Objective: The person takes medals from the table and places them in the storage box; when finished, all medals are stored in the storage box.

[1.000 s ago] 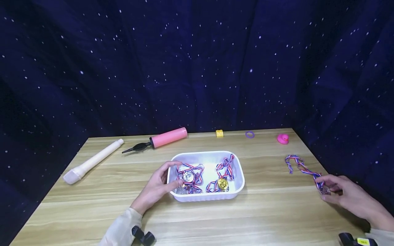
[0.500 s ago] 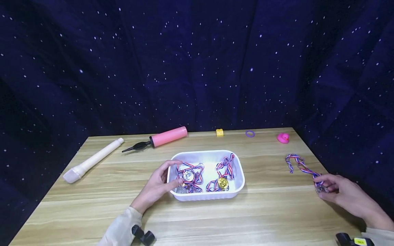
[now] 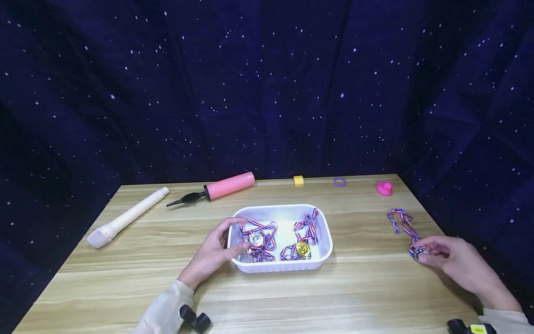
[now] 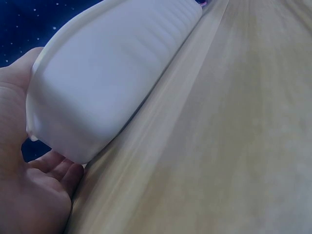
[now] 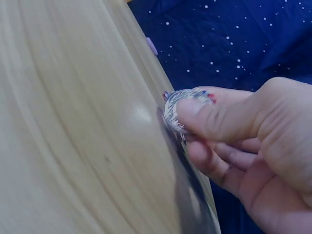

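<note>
My left hand (image 3: 219, 246) grips the left end of a white plastic tub (image 3: 321, 260), thumb and fingers over its rim. In the left wrist view the tub (image 4: 107, 78) stands on the table against the palm. Inside lie a silver medal (image 3: 256, 239) and a gold medal (image 3: 303, 249) among red, white and blue ribbons, with another disc partly under the thumb. At the table's right side, my right hand (image 3: 459, 262) pinches a silver-coloured medal (image 5: 173, 108) between thumb and fingers. Its striped ribbon (image 3: 406, 222) trails away across the wood.
Along the back of the wooden table (image 3: 354, 301) lie a pink balloon pump (image 3: 230, 185), a small yellow block (image 3: 298, 181), a purple ring (image 3: 340, 182) and a pink rubber duck (image 3: 384, 188). A white toy microphone (image 3: 127, 218) lies at the left. A dark starry curtain hangs behind.
My right hand has moved left with the medal in its fingers, and the near part of the ribbon has shifted with it. My left hand stays on the tub.
</note>
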Demonstrator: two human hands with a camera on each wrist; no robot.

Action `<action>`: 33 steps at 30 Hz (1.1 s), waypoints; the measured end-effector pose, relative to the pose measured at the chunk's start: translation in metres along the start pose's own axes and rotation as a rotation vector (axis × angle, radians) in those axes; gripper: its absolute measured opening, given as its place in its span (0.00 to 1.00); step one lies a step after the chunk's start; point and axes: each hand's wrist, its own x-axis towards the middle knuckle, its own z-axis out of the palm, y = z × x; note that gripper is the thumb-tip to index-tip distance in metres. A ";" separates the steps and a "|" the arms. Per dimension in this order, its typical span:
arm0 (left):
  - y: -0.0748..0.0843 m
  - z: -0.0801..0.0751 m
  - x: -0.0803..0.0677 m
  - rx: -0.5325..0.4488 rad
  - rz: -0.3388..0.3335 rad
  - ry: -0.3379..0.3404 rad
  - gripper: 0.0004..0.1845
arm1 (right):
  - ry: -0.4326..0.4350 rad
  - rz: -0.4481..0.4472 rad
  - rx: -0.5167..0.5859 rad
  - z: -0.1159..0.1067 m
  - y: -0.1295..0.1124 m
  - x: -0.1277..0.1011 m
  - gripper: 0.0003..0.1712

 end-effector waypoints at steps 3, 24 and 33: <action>0.000 0.000 0.000 0.001 -0.003 0.001 0.37 | 0.040 -0.017 0.024 0.003 -0.004 0.002 0.11; 0.001 0.000 -0.001 0.003 -0.006 0.006 0.36 | 0.233 -0.146 0.255 0.011 -0.047 0.013 0.11; 0.002 0.001 -0.001 0.009 -0.021 0.017 0.36 | 0.264 -0.153 0.323 0.005 -0.069 0.023 0.10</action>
